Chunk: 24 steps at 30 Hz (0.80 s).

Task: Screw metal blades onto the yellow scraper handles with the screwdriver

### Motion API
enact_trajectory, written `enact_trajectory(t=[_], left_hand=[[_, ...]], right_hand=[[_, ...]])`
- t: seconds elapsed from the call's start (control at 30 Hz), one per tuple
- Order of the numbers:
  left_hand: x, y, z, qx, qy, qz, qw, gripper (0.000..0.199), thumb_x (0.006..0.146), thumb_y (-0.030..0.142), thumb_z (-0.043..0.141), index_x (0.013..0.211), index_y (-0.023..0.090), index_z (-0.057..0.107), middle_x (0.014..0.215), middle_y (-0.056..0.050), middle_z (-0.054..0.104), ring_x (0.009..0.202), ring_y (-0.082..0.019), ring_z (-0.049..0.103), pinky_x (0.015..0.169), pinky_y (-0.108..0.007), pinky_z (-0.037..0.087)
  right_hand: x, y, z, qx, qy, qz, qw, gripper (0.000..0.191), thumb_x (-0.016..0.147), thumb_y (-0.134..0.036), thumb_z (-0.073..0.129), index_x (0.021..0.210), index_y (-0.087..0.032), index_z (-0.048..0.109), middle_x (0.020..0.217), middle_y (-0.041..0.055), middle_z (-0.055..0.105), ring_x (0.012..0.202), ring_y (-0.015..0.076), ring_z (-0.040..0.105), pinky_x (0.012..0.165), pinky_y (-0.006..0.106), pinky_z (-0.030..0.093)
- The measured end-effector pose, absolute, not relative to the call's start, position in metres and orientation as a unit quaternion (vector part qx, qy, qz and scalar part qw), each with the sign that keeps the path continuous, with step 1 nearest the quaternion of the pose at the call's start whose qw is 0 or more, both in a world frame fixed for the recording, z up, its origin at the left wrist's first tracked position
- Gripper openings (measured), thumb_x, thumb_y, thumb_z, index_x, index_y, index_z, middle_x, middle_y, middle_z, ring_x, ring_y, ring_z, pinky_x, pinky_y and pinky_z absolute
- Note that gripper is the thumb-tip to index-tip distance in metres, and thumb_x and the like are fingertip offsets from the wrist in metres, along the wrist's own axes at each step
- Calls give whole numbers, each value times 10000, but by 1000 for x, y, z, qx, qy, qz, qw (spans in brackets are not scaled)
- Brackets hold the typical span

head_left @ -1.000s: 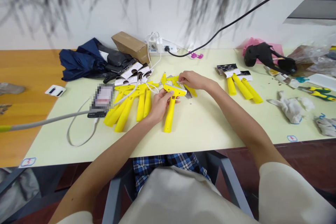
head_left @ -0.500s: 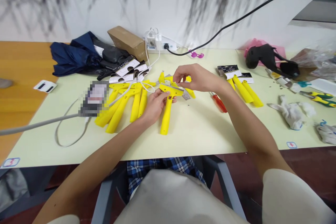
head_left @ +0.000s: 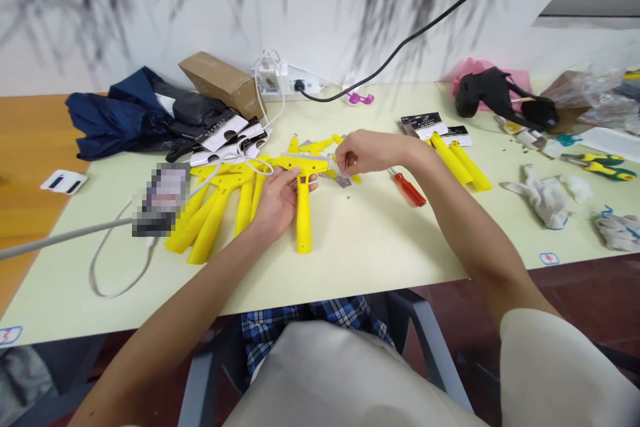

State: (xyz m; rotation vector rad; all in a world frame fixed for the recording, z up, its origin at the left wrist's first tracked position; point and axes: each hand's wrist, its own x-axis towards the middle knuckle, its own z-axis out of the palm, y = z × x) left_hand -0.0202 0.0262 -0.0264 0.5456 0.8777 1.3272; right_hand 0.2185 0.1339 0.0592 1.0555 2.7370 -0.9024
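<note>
My left hand [head_left: 281, 199] is closed around the neck of a yellow scraper [head_left: 303, 213], whose T-shaped head is up and handle points toward me. My right hand [head_left: 367, 152] is pinched just right of the scraper's head; whatever its fingertips hold is hidden. Below those fingers lies a grey metal blade piece [head_left: 342, 181]. Behind the held scraper are more yellow scraper parts [head_left: 315, 146], partly covered by my hands. Several yellow scrapers [head_left: 213, 220] lie in a pile left of my left hand.
A red-handled screwdriver [head_left: 409, 189] lies right of my hands, near yellow handles [head_left: 453, 160] with black-and-white cards. White cables cross the left side by a blurred device [head_left: 163, 199]. At the back stand a cardboard box [head_left: 220, 83] and a power strip [head_left: 305, 85]. Pliers [head_left: 603, 167] lie far right.
My right hand has drawn back from over the scraper's head to beside its right end. In my left hand the scraper has turned slightly, its head now more level. The view has shifted a little.
</note>
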Motion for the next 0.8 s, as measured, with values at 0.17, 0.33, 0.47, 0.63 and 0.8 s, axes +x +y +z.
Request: enact_trajectory(t=[0.17,0.33,0.47,0.63,0.8], left_hand=[[-19,28,-27,225,390,603,658,481,803,336,1008,835,218,543,962,5,766,983,-208,842,945,-342,715],[-19,30,-30,231,402,597,654,482,784,339,1043,851,216,581,960,-4,771,998,-223,844,910,-331,715],[-21,30,-31,239,415,593,647,396,825,377,1017,981,217,690,1028,-16,796,982,-212,841,899,-317,708],[-21,28,-31,255,419,569,660,406,806,391,1026,1006,207,723,1026,-27,809,999,-224,844,901,-318,710],[-19,27,-31,274,418,566,656,390,816,418,1012,954,210,712,1060,-52,838,1030,-253,850,893,-331,723]], right_hand=[[207,125,62,338,872,-333,121,149,847,-43,757,879,-188,755,844,-2,755,734,165,629,663,318,423],[227,102,69,362,880,-293,97,150,905,-242,870,983,-208,747,1018,58,801,857,235,705,764,362,512],[272,11,39,328,915,-188,-143,694,953,-673,858,1441,-206,697,1547,200,677,1404,411,661,1180,560,533],[309,-83,-26,366,915,-128,-111,945,1161,-595,582,1879,-216,97,1921,218,172,1786,386,222,1407,648,316],[298,-59,-40,383,908,-142,-92,941,1163,-558,596,1879,-270,59,1933,197,117,1803,387,149,1435,684,254]])
